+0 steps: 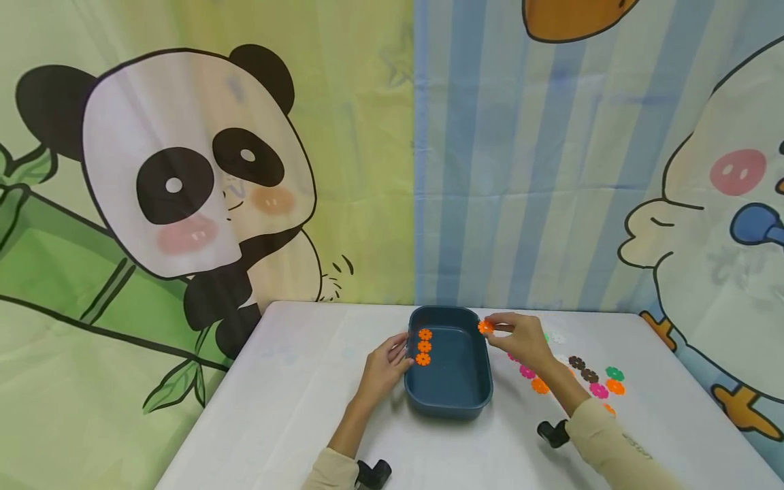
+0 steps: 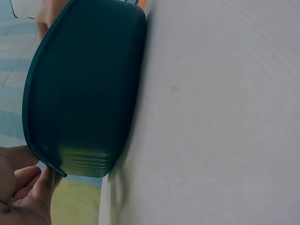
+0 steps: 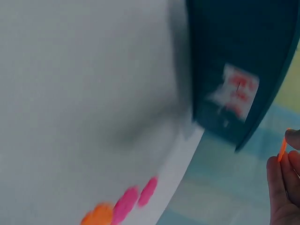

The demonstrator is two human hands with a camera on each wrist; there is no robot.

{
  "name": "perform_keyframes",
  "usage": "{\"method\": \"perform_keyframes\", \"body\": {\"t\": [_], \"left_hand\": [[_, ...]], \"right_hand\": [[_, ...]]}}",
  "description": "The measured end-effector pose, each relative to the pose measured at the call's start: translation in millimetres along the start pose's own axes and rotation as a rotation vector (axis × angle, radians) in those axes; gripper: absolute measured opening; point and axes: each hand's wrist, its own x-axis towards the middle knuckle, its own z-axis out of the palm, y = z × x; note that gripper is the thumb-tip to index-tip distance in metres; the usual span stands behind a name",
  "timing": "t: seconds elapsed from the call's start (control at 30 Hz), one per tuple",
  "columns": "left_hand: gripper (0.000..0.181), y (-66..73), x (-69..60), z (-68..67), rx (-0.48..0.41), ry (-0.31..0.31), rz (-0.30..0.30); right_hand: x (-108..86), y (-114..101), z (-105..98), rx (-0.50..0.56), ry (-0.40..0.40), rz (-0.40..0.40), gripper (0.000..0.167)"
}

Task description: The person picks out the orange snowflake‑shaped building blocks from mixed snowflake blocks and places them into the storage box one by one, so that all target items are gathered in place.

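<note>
My right hand (image 1: pixel 520 341) pinched an orange flower disc (image 1: pixel 485 327) near the far right edge of the blue tub (image 1: pixel 456 361). My left hand (image 1: pixel 384 368) gripped its left rim. Three orange flowers (image 1: pixel 424 346) lined up inside. Its sticker (image 3: pixel 241 91) (too blurry to read) had red marks. White table (image 1: pixel 245 408) stretched leftward. A panda curtain (image 1: pixel 184 116) hung behind.

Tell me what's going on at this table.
A person's right hand pinches an orange flower-shaped piece near the right rim of a dark blue bin, while the left hand holds the left rim. Three orange pieces line the bin's left side inside. More coloured pieces lie on the table to the right.
</note>
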Motion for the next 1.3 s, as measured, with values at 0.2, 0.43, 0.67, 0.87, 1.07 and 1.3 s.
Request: {"method": "perform_keyframes", "body": {"t": [0.2,0.43,0.67,0.87,1.07,1.3], "left_hand": [[0.055,-1.1,-0.5,0.2,-0.012,0.002,-0.003],[0.055,5.5,-2.2,-0.3,-0.041,-0.015,0.004],[0.053,8.1,-1.5,1.1,-0.014,-0.019,0.028],[0.051,30.8,-6.8,0.4,-0.033,-0.044,0.025],[0.052,17.5,-2.4,0.6,-0.027,-0.03,0.028],[0.054,1.1,2.3,0.1,-0.034,-0.018,0.023]], "right_hand": [[2.3,-28,37,0.054,-0.025,-0.13,0.031],[-2.2,-49,74,0.111,-0.065,-0.164,0.032],[-7.7,-52,102,0.088,-0.096,-0.198,0.031],[-8.0,-48,111,0.021,-0.134,-0.202,0.03],[-5.4,-47,114,-0.095,-0.232,-0.175,0.029],[-3.4,-45,115,-0.11,-0.354,-0.175,0.025]]}}
